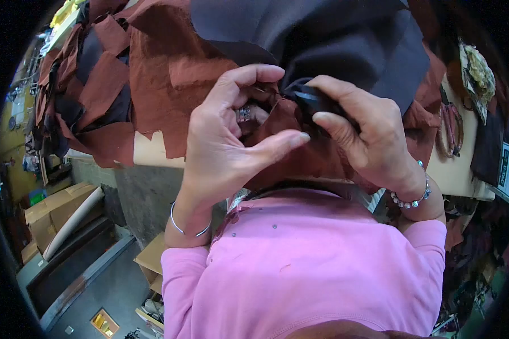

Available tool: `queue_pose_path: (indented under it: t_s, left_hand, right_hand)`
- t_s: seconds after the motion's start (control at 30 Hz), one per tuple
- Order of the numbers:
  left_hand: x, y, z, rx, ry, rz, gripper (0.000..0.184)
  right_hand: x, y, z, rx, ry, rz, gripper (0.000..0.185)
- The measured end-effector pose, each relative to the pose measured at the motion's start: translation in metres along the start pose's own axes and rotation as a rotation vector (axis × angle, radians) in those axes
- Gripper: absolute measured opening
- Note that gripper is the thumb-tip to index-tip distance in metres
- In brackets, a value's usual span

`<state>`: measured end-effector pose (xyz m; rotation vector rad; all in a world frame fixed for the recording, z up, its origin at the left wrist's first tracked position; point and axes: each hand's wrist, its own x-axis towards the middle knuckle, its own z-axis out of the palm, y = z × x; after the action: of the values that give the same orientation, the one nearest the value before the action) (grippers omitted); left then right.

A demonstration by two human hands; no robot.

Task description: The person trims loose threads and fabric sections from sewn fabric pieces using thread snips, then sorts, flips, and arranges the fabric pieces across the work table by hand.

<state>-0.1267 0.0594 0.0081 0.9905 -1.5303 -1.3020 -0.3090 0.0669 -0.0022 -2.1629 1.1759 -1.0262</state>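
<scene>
A wide dark navy-black sheet (345, 51), leather-like in look, lies in folds in front of me with its edge between my hands. Reddish-brown material (300, 152) hangs below it. My left hand (226, 124) has its fingers curled round the bunched brown edge, with its thumb stretched to the right; a ring shows on one finger. In my right hand (362, 124) is a small black tool (316, 101), gripped between thumb and fingers, its tip at the gathered edge. Its exact kind is hidden by the fingers and the dark sheet.
Brown and dark pieces (102, 79) are heaped at the left of the pale table (158, 150). A cardboard box (62, 212) stands on the floor at lower left. At right are a looped strap (451, 130) and a printed label (504, 169).
</scene>
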Motion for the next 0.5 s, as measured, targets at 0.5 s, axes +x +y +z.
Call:
queue_pose_path:
  t_s: [0.5]
  left_hand:
    - [-0.006, -0.008, 0.011, 0.912, -0.027, 0.411, 0.045]
  right_hand:
    - [0.001, 0.001, -0.013, 0.411, 0.228, 0.136, 0.036]
